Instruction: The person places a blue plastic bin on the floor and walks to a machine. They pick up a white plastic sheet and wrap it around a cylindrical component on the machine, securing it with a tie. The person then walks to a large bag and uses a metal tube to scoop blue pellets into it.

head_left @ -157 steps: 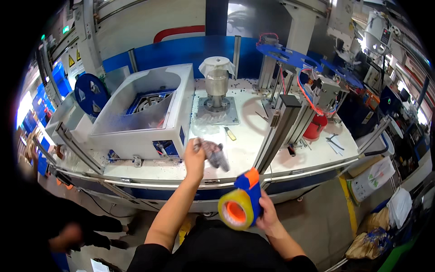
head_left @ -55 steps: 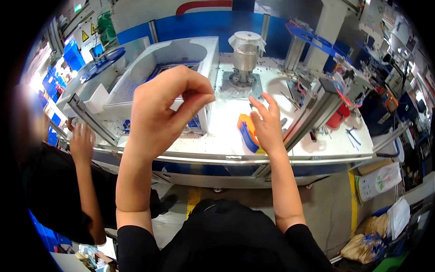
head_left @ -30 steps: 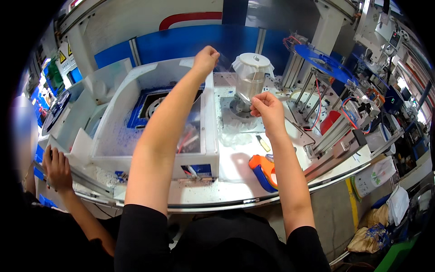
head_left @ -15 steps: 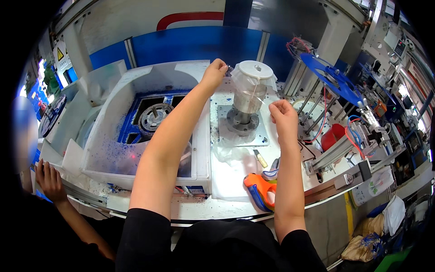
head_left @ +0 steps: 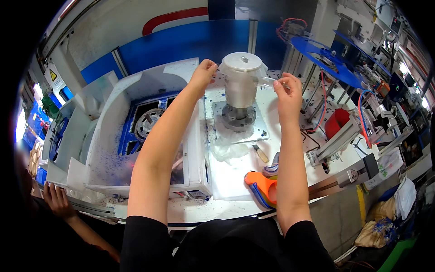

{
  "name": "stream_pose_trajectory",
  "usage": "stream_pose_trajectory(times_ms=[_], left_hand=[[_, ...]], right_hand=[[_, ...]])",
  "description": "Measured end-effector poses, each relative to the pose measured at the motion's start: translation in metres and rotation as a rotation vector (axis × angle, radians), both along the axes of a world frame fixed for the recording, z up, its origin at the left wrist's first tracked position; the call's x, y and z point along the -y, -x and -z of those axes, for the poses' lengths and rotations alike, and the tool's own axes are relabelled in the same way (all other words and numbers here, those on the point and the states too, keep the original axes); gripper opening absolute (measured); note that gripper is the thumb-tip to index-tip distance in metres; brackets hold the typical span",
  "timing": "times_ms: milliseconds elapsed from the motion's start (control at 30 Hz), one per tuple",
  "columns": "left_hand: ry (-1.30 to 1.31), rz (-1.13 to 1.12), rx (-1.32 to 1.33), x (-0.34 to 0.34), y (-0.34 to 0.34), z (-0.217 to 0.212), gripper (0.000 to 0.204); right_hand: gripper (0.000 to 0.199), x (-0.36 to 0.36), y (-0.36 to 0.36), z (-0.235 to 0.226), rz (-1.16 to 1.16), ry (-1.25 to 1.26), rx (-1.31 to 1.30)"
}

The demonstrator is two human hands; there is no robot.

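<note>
A metal cylinder (head_left: 240, 93) stands upright on a flanged base (head_left: 238, 119), topped by a round white lid (head_left: 242, 60). Clear plastic film (head_left: 260, 71) hangs from under the lid around the cylinder's top. To the right, my right hand (head_left: 288, 93) pinches a clear plastic strip (head_left: 266, 82) stretched out from the cylinder. On the other side, my left hand (head_left: 204, 76) is closed in a pinch beside the film's left edge; what is between its fingertips is too small to make out. The base is bolted to a square metal plate (head_left: 260, 131).
Nearer me lie crumpled film (head_left: 226, 149), a tool with a pale handle (head_left: 260, 154) and an orange tape dispenser (head_left: 265, 187). A white walled machine bay (head_left: 106, 136) with blue shavings is at left. Blue discs (head_left: 317, 56) and a red cup (head_left: 337, 122) stand right. A co-worker's hand (head_left: 59, 201) rests lower left.
My right hand has risen and drawn the strip outward to the right of the cylinder. My left hand stays pinched beside the lid. The whole view has shifted slightly.
</note>
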State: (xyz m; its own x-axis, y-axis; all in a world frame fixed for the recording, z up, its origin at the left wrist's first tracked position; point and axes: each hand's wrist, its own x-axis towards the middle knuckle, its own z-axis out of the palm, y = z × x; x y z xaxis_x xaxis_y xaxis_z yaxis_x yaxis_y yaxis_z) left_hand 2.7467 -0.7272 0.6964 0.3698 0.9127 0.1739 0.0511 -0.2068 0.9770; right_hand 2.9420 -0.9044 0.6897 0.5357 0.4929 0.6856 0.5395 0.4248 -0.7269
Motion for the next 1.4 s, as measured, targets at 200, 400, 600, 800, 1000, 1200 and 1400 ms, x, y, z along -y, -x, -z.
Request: stream_pose_trajectory(times_ms=[200, 400, 600, 800, 1000, 1200, 1400], left_hand=[[0.016, -0.017, 0.027, 0.002, 0.001, 0.001, 0.013], [0.026, -0.019, 0.044, 0.008, 0.006, 0.002, 0.012], [0.086, 0.132, 0.169, 0.023, 0.022, -0.008, 0.014], [0.099, 0.160, 0.198, 0.032, 0.032, -0.013, 0.030], [0.010, 0.126, -0.047, 0.028, 0.034, -0.019, 0.030], [-0.131, 0.068, -0.112, 0.019, 0.028, -0.016, 0.028], [-0.133, 0.032, -0.055, 0.014, 0.018, -0.013, 0.030]], right_hand=[[0.010, -0.037, -0.022, 0.015, -0.277, -0.048, -0.318], [0.010, -0.056, -0.033, 0.015, -0.287, -0.053, -0.270], [0.011, -0.042, -0.024, 0.028, -0.293, -0.062, -0.403], [0.009, -0.034, -0.028, 0.016, -0.304, -0.065, -0.382], [0.008, -0.037, -0.034, 0.018, -0.328, -0.042, -0.366], [0.007, -0.045, -0.036, 0.026, -0.282, -0.063, -0.331], [0.008, -0.071, -0.042, 0.023, -0.196, -0.083, -0.185]])
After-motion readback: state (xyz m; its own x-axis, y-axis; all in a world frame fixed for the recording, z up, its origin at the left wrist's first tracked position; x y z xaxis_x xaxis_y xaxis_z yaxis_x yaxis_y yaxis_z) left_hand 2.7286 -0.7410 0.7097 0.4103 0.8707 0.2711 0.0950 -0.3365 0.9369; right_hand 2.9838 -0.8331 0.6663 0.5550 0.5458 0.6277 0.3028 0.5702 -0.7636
